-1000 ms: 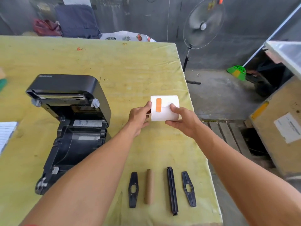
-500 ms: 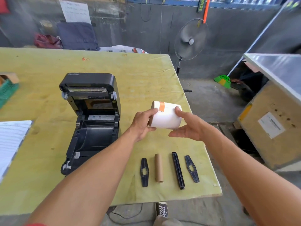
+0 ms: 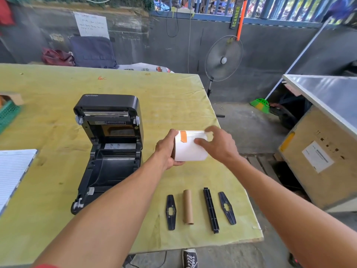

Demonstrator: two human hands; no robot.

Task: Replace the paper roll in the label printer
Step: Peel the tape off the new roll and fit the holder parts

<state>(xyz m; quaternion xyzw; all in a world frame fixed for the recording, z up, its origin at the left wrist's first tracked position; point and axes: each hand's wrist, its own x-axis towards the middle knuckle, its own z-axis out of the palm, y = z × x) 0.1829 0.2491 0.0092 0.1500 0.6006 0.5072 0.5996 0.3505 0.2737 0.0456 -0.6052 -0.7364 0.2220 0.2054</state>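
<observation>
left hand [image 3: 167, 149] wrapped round roll's [image 3: 190, 150] end | right hand [image 3: 218, 145] fingers resting on top, near orange tape [image 3: 183, 136] | printer [image 3: 108, 149] lid's open | core [image 3: 188, 209] on table [image 3: 58, 93]

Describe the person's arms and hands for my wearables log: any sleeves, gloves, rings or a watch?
Both forearms are bare all the way down; no gloves, watch, bracelet or rings show on the left hand or the right hand. The only hint of clothing is a sliver of red fabric at the bottom edge by the left upper arm, perhaps a short sleeve. The fingers are uncovered.
</observation>
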